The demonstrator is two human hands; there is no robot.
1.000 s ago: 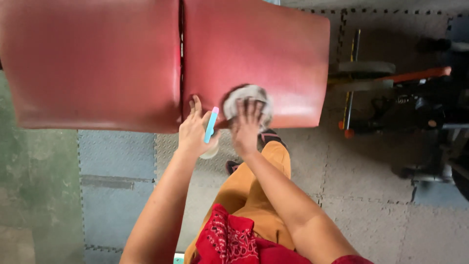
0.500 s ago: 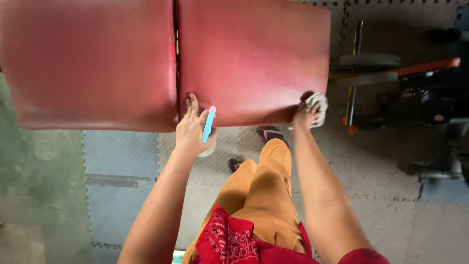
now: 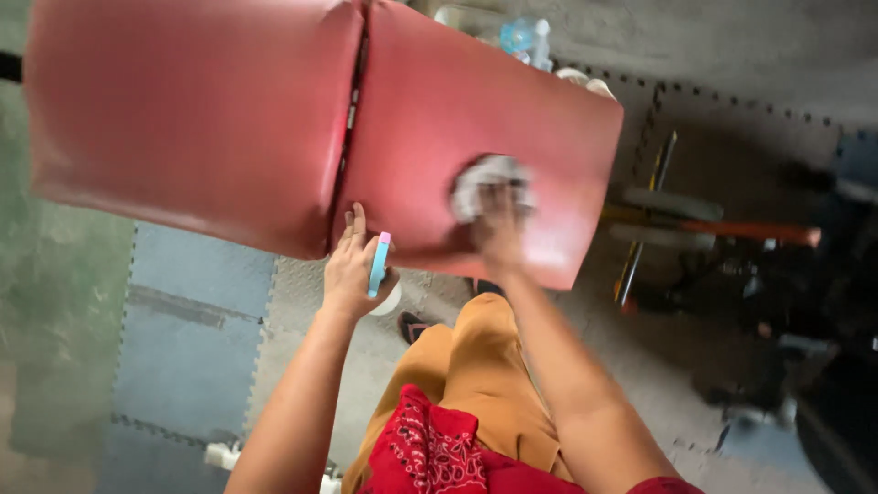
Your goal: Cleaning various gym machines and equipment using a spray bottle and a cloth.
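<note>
A crumpled white cloth lies pressed flat on the right-hand pad of a red padded bench, roughly midway across that pad and nearer its front edge than its back. The right hand lies on top of the cloth, fingers spread over it and pushing it against the vinyl; the hand and cloth are blurred, so the exact grip cannot be told. The left hand is at the front edge of the bench, just where a narrow gap divides the two red pads. Its fingertips touch the edge, while the rest of the hand is closed around a small spray bottle with a light blue body and a pink tip, held upright, with a white rounded base showing below the palm.

The bench fills the upper half of the view, tilted slightly. Below it, the person's legs in mustard-coloured trousers show, with a red patterned cloth at the waist. The floor is interlocking foam mats, blue and grey. To the right, in shadow, a barbell with weight plates lies on the floor. A clear plastic bottle stands beyond the far edge of the bench
</note>
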